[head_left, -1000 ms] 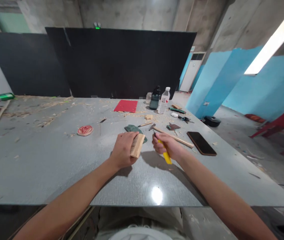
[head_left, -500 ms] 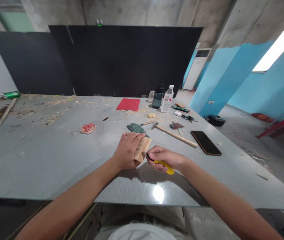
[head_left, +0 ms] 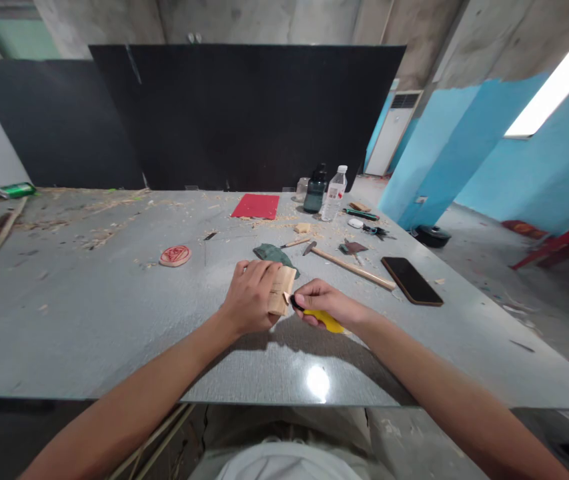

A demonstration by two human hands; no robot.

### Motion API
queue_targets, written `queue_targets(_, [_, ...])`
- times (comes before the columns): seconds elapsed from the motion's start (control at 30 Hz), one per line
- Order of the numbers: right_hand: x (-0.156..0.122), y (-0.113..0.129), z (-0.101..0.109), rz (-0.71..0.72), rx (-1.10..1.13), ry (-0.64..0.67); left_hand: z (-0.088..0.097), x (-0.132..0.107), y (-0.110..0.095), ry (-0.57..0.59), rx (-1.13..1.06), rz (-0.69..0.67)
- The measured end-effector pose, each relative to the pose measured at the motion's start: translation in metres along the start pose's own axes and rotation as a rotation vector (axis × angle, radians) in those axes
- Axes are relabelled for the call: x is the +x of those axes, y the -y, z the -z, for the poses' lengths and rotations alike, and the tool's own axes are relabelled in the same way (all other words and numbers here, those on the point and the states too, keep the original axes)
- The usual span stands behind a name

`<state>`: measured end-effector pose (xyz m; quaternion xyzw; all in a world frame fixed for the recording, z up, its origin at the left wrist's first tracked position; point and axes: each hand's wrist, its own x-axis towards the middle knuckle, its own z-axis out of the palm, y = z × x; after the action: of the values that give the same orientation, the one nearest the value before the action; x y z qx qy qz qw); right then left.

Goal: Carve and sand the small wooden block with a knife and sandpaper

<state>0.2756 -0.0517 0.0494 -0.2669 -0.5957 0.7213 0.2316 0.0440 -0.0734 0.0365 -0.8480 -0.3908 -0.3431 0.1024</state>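
- Reference point: hammer with a long pale wooden handle and dark metal head (head_left: 354, 267), lying on the grey table (head_left: 89, 320), head pointing left and away from us.
- Our left hand (head_left: 250, 295): closed around a pale rectangular wooden block (head_left: 277, 300), fingers over its top and far side. Thumb mostly hidden, so we can't tell exactly how it presses.
- Block is nearer to us than the hammer and left of its head, held tilted, shadow on the table beneath.
- Our right hand (head_left: 321, 303): curled tight around a knife with a yellow handle and black collar (head_left: 330, 323), thumb and forefinger up by the collar. It's on our side of the hammer.
- Blade tip is at the block's right edge. Can't tell how deep it bites, too small.
- Dark green, flat, irregular piece (head_left: 274, 254): left of the hammer head, partly behind the block.
- Thin tool with a pale wooden handle (head_left: 297, 243): just beyond the hammer head.
- Black rectangular phone (head_left: 411, 280): just right of the hammer's handle end, screen up and dark.
- Round wooden disc with a red design (head_left: 175, 255): well left of the hammer.
- Red square sheet (head_left: 255, 206): beyond the hammer, to its left.
- Clear plastic bottle with white cap (head_left: 333, 195) and dark teal bottle (head_left: 315, 191): both upright, beyond the hammer.
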Motion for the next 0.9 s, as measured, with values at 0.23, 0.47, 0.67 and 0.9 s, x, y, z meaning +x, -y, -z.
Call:
queue_targets(0.23, [-0.003, 0.021, 0.062, 0.248, 0.143, -0.362, 0.003, -0.004, -0.019, 0.056, -0.138, -0.092])
queue_targets(0.47, [-0.006, 0.011, 0.029, 0.101, 0.14, -0.083, 0.004, -0.002, 0.001, -0.018, -0.084, -0.029])
queue_targets(0.67, [-0.01, 0.004, -0.002, 0.009, 0.107, 0.121, 0.001, -0.003, 0.004, 0.006, -0.101, -0.056])
queue_targets(0.9, [-0.011, 0.004, 0.0, -0.037, 0.062, 0.134, 0.004, -0.002, 0.004, 0.046, -0.078, -0.158])
